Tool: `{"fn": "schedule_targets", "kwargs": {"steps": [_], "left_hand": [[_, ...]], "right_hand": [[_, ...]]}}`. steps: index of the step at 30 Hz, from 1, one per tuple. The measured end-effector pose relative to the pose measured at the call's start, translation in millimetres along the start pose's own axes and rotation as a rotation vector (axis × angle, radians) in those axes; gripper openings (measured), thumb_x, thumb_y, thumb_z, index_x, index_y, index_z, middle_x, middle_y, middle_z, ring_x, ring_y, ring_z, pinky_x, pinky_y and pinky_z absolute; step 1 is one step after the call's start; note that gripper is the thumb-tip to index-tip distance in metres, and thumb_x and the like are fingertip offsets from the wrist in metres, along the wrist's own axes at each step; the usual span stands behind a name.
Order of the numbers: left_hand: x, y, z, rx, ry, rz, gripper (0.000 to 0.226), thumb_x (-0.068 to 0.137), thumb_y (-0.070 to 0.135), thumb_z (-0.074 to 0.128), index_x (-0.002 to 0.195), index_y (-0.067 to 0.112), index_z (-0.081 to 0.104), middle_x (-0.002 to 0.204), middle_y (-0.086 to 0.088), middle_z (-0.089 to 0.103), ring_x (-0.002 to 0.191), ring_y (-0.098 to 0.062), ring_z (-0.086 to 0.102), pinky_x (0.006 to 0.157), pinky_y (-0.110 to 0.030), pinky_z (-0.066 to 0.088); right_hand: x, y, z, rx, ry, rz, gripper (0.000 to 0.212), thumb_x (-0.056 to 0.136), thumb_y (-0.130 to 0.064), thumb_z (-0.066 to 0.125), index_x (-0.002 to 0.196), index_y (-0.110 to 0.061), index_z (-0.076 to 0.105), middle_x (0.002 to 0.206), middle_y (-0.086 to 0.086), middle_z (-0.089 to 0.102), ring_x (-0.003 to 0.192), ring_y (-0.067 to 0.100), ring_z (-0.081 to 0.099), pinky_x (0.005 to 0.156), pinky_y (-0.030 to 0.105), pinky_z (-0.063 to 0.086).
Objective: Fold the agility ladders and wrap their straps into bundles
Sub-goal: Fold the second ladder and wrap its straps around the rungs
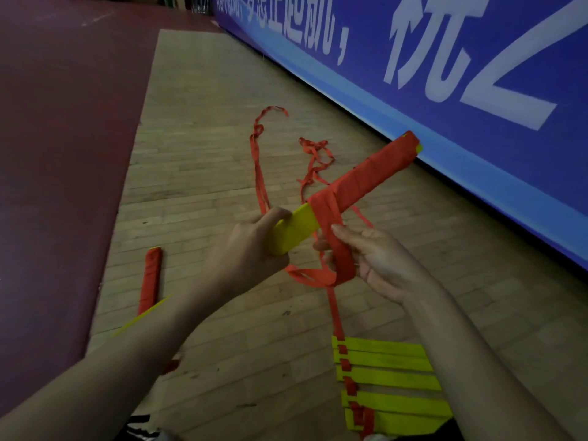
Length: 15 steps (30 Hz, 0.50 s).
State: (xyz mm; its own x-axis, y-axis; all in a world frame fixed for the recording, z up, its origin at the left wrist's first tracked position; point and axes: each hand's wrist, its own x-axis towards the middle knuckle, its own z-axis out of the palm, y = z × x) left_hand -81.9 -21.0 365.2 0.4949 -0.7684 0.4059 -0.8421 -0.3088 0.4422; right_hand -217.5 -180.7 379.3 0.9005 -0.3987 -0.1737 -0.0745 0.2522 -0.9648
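Down by the feet, yellow rungs [391,377] fanned on the floor. Higher up, left hand [251,246] clamped round the bare yellow end of the bundle [359,183], right hand [375,259] pinching the red strap [342,253] under the thumb. Keep it flat and taut, overlap each turn, no twists. Further out, loose tails [257,160] trailing on the floor, so watch for snags.

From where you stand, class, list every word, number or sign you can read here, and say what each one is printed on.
"正起航," - white characters on the blue banner, tops cut by the frame edge.
"优" - large white character, same banner, top cut off.
Characters left of "正": blurred, unreadable.
Strokes right of "优": partly out of frame, unreadable.
Yellow rungs, red strap, wrapped bundle: no print visible.
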Motion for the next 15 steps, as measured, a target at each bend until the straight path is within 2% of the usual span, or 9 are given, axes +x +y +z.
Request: {"fn": "schedule_targets", "kwargs": {"steps": [2, 4, 8, 10, 12, 14, 15], "left_hand": [[0.7, -3.6, 0.2, -0.017, -0.011, -0.015, 0.059, 0.072, 0.029, 0.075, 0.126, 0.027, 0.05, 0.107, -0.005, 0.065, 0.088, -0.033, 0.064, 0.067, -0.04, 0.051], [1.0, -5.0, 0.4, -0.069, -0.019, -0.023, 0.058, 0.071, 0.028, 0.077, 0.124, 0.025, 0.053, 0.103, -0.005, 0.067, 0.087, -0.032, 0.064, 0.068, -0.038, 0.051], [2.5, -4.3, -1.1, -0.192, -0.036, -0.092, 0.055, 0.07, 0.026, 0.08, 0.119, 0.028, 0.056, 0.088, 0.012, 0.061, 0.075, -0.014, 0.061, 0.06, -0.017, 0.041], [4.4, -3.5, -5.0, -0.239, -0.03, -0.127, 0.054, 0.068, 0.03, 0.08, 0.117, 0.032, 0.057, 0.086, 0.014, 0.062, 0.068, -0.006, 0.059, 0.057, -0.01, 0.039], [6.3, -1.5, -9.2, -0.281, -0.035, -0.141, 0.052, 0.069, 0.03, 0.081, 0.115, 0.033, 0.057, 0.089, 0.009, 0.067, 0.069, -0.003, 0.062, 0.06, -0.016, 0.045], [7.0, 2.1, -13.1, -0.364, -0.059, -0.177, 0.048, 0.071, 0.023, 0.081, 0.111, 0.035, 0.057, 0.092, 0.005, 0.069, 0.071, -0.007, 0.066, 0.065, -0.024, 0.051], [7.2, 3.9, -14.7, -0.43, -0.08, -0.207, 0.045, 0.072, 0.02, 0.081, 0.107, 0.036, 0.058, 0.093, 0.003, 0.07, 0.073, -0.01, 0.067, 0.067, -0.029, 0.054]], "right_hand": [[-0.9, -1.8, 0.0, -0.008, 0.013, 0.007, 0.018, 0.089, -0.018, 0.06, 0.087, -0.007, 0.075, 0.076, 0.008, 0.073, 0.06, 0.012, 0.068, 0.054, 0.022, 0.054], [-0.8, -2.3, 0.5, -0.008, 0.057, -0.007, 0.016, 0.086, -0.018, 0.065, 0.093, -0.004, 0.07, 0.072, 0.006, 0.071, 0.057, 0.012, 0.067, 0.05, 0.022, 0.052], [-0.3, 1.2, 7.1, -0.044, 0.175, -0.124, 0.011, 0.074, -0.022, 0.074, 0.081, -0.013, 0.073, 0.061, 0.001, 0.067, 0.047, 0.008, 0.06, 0.044, 0.018, 0.048], [1.6, 3.5, 9.5, -0.102, 0.247, -0.239, 0.003, 0.076, -0.019, 0.075, 0.075, -0.017, 0.073, 0.057, -0.005, 0.066, 0.043, 0.003, 0.055, 0.04, 0.016, 0.043], [2.8, 5.0, 10.0, -0.176, 0.297, -0.355, 0.006, 0.082, -0.019, 0.074, 0.076, -0.019, 0.073, 0.058, -0.008, 0.066, 0.042, 0.005, 0.052, 0.037, 0.015, 0.037], [2.4, 5.0, 11.2, -0.189, 0.311, -0.431, 0.003, 0.081, -0.025, 0.074, 0.078, -0.025, 0.075, 0.059, -0.006, 0.063, 0.043, 0.01, 0.047, 0.039, 0.016, 0.034], [2.1, 5.1, 11.7, -0.175, 0.311, -0.45, 0.003, 0.08, -0.027, 0.074, 0.078, -0.028, 0.075, 0.055, -0.008, 0.061, 0.04, 0.007, 0.044, 0.038, 0.014, 0.032]]}}
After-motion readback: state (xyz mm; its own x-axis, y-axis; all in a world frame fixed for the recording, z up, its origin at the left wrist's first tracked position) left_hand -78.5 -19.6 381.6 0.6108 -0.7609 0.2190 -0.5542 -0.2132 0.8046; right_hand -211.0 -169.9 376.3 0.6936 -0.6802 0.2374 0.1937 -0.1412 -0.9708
